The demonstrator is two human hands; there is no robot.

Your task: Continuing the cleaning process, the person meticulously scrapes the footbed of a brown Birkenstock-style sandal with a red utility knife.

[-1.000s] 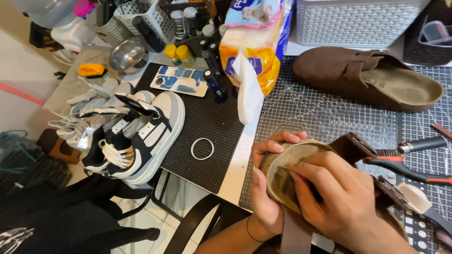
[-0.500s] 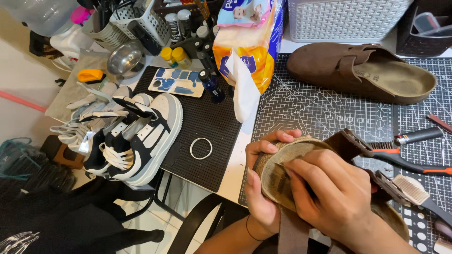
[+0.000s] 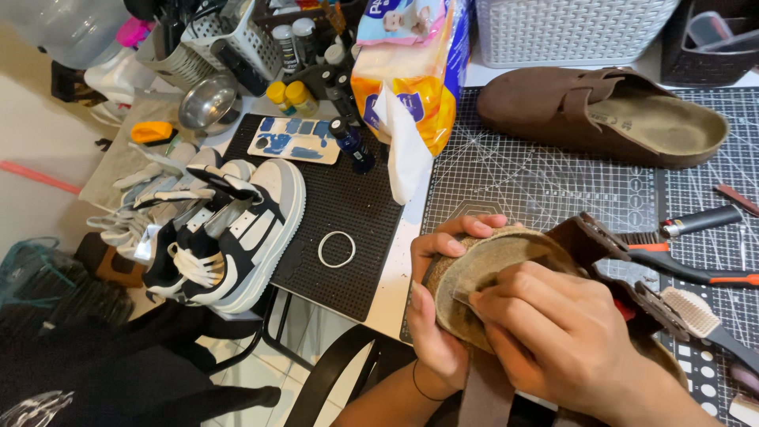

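- Brown suede clog with a cork footbed (image 3: pixel 490 269) lies between both hands, low at the right, above the edge of the dark grid cutting mat (image 3: pixel 538 186); compared with half a second ago it sits at almost the same place, and the whole scene has only slid a little in the view.
- Left hand (image 3: pixel 435 316) is curled around the heel end of this clog from below, thumb and fingers wrapped on the rim, as before.
- Right hand (image 3: pixel 553 332) is closed, fingers bent and pressed down on the footbed; it has moved slightly toward the heel. If it grasps some small thing under the fingers, I cannot tell.
- Second brown clog (image 3: pixel 609 115) rests on the mat, well apart, at the top right.
- Black-and-white sneakers (image 3: pixel 229 229) stand at the left (beside a black mat with a white ring (image 3: pixel 336 249)).
- Clog's front part is hidden by the right hand and cut off by the lower edge.
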